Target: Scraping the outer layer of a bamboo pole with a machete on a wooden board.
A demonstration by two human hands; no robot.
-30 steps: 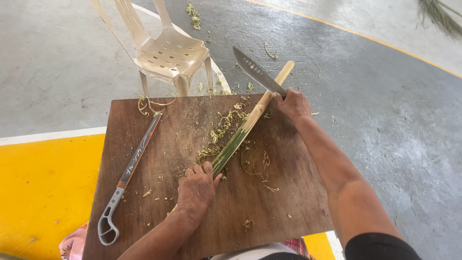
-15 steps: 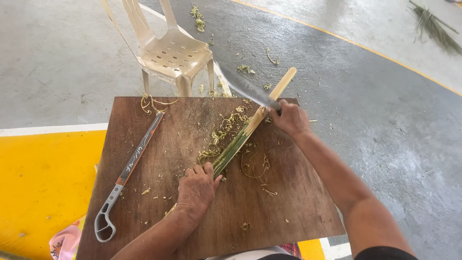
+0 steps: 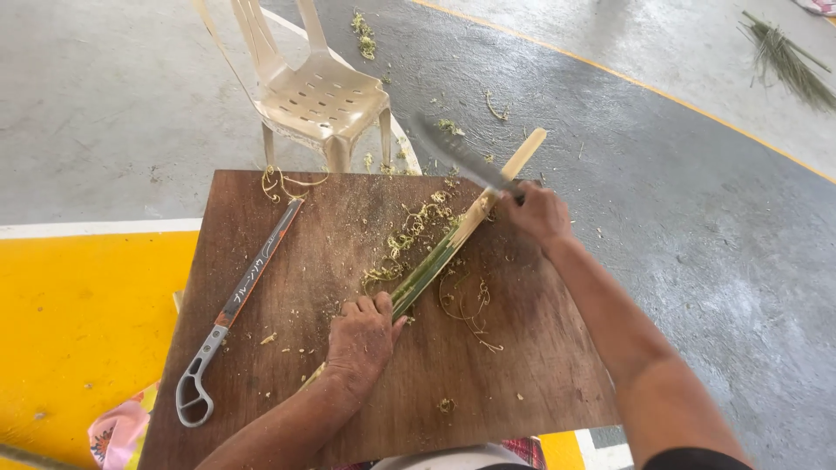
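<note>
A long green and pale bamboo strip (image 3: pixel 453 239) lies diagonally across a brown wooden board (image 3: pixel 540 374). My left hand (image 3: pixel 361 335) presses the strip's near end down onto the board. My right hand (image 3: pixel 535 213) grips the handle of a large knife (image 3: pixel 457 155), whose blurred blade points up and left over the strip's far, pale end. Curly green shavings (image 3: pixel 409 231) lie scattered beside the strip.
A sheathed hand saw with a grey loop handle (image 3: pixel 235 305) lies along the board's left side. A cream plastic chair (image 3: pixel 318 91) stands just beyond the board. Yellow painted floor lies to the left, grey concrete to the right, with a bundle of green stalks (image 3: pixel 788 61) far right.
The knife in my right hand has swung slightly along the strip's far end and is blurred now. My left hand stays pressed on the strip. The view shifted a little.
</note>
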